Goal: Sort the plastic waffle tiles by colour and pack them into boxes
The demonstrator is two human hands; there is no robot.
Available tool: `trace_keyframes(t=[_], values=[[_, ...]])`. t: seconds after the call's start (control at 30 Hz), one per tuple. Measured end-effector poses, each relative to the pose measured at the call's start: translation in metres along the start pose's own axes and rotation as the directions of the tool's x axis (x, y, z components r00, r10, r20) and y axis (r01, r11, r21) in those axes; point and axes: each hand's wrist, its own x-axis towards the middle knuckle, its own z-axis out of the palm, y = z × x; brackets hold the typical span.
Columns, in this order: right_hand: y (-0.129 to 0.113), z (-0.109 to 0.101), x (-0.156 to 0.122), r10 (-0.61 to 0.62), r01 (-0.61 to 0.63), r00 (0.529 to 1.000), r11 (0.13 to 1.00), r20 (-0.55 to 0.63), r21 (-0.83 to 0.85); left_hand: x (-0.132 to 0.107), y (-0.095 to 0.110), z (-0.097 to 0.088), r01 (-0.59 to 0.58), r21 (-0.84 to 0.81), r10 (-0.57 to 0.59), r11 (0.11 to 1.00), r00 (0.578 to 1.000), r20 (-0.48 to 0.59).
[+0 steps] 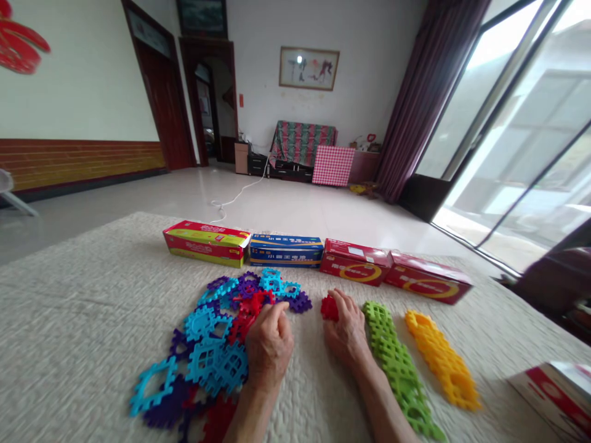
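My left hand (270, 344) is closed, with its fingers curled down at the right edge of a loose heap of interlocking plastic pieces. Red pieces (249, 311) lie right beside its knuckles; what its fingers hold, if anything, is hidden. Light blue pieces (203, 360) and purple pieces (300, 301) make up most of the heap. My right hand (346, 326) grips a red interlocking piece (329, 307) on the beige cover, its fingers partly hiding it. Just right of that hand stretches a row of green pieces (397, 363), and farther right a row of yellow pieces (443, 357).
Behind the pieces stand a red-and-yellow box (207, 243), a blue box (286, 251) and two dark red boxes (355, 261) end to end. Another box (554, 394) sits at the lower right. The textured beige cover (92, 289) spreads under everything.
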Motion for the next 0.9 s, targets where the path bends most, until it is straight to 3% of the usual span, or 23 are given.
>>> trace_keyframes(t=[0.4, 0.6, 0.73, 0.9], values=[[0.000, 0.001, 0.002, 0.042, -0.042, 0.999, 0.999, 0.017, -0.022, 0.000, 0.002, 0.001, -0.003, -0.014, 0.003, 1.000, 1.000, 0.006], [0.007, -0.031, 0.024, 0.007, -0.006, 1.000, 0.999, 0.019, -0.044, -0.002, 0.001, 0.001, 0.009, -0.037, -0.010, 0.999, 1.000, -0.017], [0.019, -0.055, 0.042, -0.027, 0.042, 0.992, 0.992, 0.127, -0.120, -0.003, 0.000, 0.002, 0.020, -0.051, -0.021, 0.998, 0.999, -0.025], [0.015, -0.055, 0.043, -0.056, 0.119, 0.947, 0.976, 0.318, -0.183, -0.003, 0.000, 0.002, 0.027, -0.052, -0.028, 0.998, 1.000, -0.010]])
